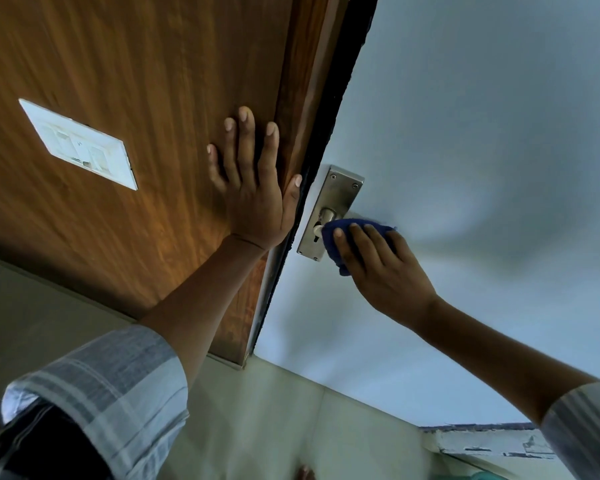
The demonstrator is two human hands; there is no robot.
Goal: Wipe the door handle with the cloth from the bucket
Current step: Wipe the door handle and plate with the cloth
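**Wiping the handle with a blue cloth**

Gripping the lever from the side, the right hand point(378, 268) is closed around a dark blue cloth point(357, 227) that wraps the door handle point(327, 216) — only the handle's metal neck and a short pale stub show past the fabric. The handle sits on a steel backplate point(336, 194), screwed at its corners, with a keyhole just below the neck. The plate is fixed near the edge of a pale blue-grey door point(482, 133).

Beside it, across a dark door edge strip point(340, 98), stands a brown wood-grain panel point(136, 64). The left hand point(253, 188) lies flat on this panel, fingers spread and holding nothing, its thumb at the panel's edge. A white switch plate point(80, 143) is mounted further left on the wood. Both forearms come up from rolled, striped sleeves point(118, 382) — pale floor tiles point(274, 427) show below.
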